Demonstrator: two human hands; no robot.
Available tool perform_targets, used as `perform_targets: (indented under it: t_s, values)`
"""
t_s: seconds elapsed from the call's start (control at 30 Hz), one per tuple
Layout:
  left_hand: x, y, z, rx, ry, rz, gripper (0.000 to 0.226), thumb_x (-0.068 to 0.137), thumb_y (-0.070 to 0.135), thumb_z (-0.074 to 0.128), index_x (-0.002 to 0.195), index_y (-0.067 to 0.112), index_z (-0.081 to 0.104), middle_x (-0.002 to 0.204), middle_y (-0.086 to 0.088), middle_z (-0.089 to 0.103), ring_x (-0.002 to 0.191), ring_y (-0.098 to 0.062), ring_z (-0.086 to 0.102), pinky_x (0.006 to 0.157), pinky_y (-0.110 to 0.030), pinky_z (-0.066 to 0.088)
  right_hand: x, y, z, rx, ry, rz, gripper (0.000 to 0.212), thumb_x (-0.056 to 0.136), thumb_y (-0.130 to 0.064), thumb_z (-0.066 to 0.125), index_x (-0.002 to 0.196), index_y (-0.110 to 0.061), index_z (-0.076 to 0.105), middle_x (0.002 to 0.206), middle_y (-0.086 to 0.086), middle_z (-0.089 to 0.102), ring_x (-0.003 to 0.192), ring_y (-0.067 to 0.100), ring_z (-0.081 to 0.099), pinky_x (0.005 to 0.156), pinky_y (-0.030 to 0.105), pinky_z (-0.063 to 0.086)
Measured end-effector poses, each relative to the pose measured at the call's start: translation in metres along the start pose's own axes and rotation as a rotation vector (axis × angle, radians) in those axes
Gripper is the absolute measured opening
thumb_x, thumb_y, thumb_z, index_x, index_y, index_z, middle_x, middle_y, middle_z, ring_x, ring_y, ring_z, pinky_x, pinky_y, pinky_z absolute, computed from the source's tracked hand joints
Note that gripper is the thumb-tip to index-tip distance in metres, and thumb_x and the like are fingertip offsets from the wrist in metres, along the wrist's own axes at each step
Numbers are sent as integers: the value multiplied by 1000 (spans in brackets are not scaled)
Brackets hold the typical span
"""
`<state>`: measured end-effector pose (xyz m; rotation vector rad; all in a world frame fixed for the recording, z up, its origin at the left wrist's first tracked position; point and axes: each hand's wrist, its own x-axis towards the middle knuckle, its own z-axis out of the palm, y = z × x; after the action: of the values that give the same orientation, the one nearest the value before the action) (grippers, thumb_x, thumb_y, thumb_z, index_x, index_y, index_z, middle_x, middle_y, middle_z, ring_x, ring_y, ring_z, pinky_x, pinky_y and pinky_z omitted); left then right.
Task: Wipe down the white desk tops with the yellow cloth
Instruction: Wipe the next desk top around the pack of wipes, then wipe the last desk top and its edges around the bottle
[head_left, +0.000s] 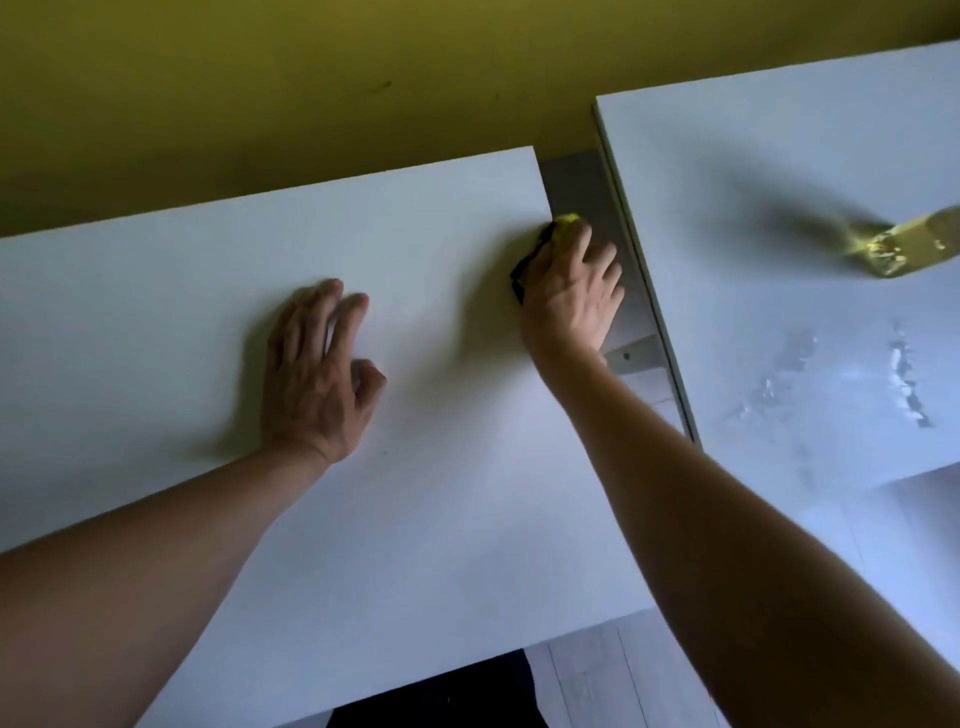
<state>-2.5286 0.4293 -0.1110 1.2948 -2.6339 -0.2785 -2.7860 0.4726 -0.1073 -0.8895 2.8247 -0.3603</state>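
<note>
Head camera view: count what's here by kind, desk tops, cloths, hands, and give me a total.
White desk tops: 2, the near desk top and the right desk top
Yellow cloths: 1, the cloth under the right hand
Hands: 2, with the left hand
Total: 5

Bare white desk top (156, 322) lies open across the left of the frame, while a raised second desk top (779, 218) and yellow wall (260, 78) close off right and top.
</note>
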Motion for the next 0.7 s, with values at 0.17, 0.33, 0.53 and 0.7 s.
perform_targets:
  t_s: [0.17, 0.33, 0.53, 0.7]
  values:
    - [-1, 4, -6, 38, -53, 3, 62, 93, 27, 44, 152, 8, 47, 160, -21, 40, 146, -44, 36, 124, -52, 25, -52, 31, -23, -127, -100, -23, 51, 100, -27, 52, 145, -11, 34, 128, 18, 48, 117, 37, 49, 98, 47, 40]
    - [3, 17, -23, 47, -255, -56, 60, 92, 21, 60, 147, 6, 43, 159, -22, 36, 140, -47, 40, 112, -58, 34, -94, 68, -64, -87, -134, -74, 43, 97, -19, 56, 136, -12, 41, 125, 17, 49, 114, 38, 49, 100, 47, 39]
    - [-25, 36, -43, 14, -398, -52, 47, 91, 17, 66, 135, 4, 55, 148, -22, 47, 127, -46, 51, 99, -54, 43, -142, 95, -110, 91, -72, -11, 35, 106, -33, 42, 137, -16, 43, 122, 13, 49, 106, 33, 47, 90, 41, 35]
    - [-48, 74, -59, -78, -445, -8, 42, 93, 15, 67, 133, 3, 62, 133, -21, 59, 121, -46, 56, 97, -53, 46, -171, 119, -140, 193, -64, 14, 38, 105, -35, 44, 140, -19, 44, 123, 11, 50, 105, 31, 48, 92, 43, 39]
